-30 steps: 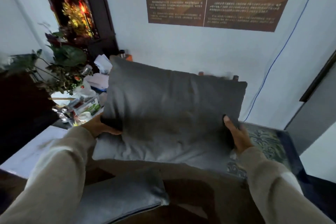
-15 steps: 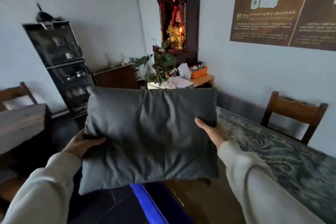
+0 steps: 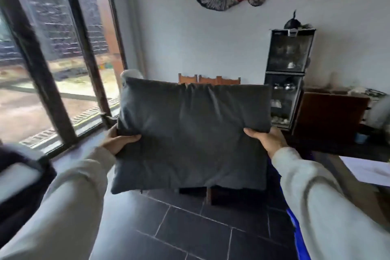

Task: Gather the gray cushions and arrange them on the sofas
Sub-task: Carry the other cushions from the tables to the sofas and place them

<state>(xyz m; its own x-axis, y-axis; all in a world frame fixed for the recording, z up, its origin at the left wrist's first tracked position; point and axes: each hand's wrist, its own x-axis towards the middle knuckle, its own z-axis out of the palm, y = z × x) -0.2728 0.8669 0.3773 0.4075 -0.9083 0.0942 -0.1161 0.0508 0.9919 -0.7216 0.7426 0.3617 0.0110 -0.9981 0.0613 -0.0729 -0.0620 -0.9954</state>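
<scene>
A dark gray cushion [image 3: 192, 135] hangs upright in front of me, held off the floor at chest height. My left hand [image 3: 118, 140] grips its left edge, thumb on the front. My right hand [image 3: 267, 139] grips its right edge the same way. Behind the cushion's top edge the wooden backs of a seat [image 3: 209, 80] show against the far wall; the rest of that seat is hidden by the cushion. No other gray cushion is in view.
A tall window [image 3: 48, 65] fills the left side. A glass cabinet [image 3: 288, 76] and a brown wooden unit [image 3: 329, 114] stand at the right wall. Dark floor tiles [image 3: 185, 228] lie below. A blurred dark object [image 3: 19, 177] sits at the left edge, a blue strip [image 3: 299, 236] at lower right.
My view has swung left from the table and shrine corner to the window wall. The cushion stays in both hands, carried along with the turn.
</scene>
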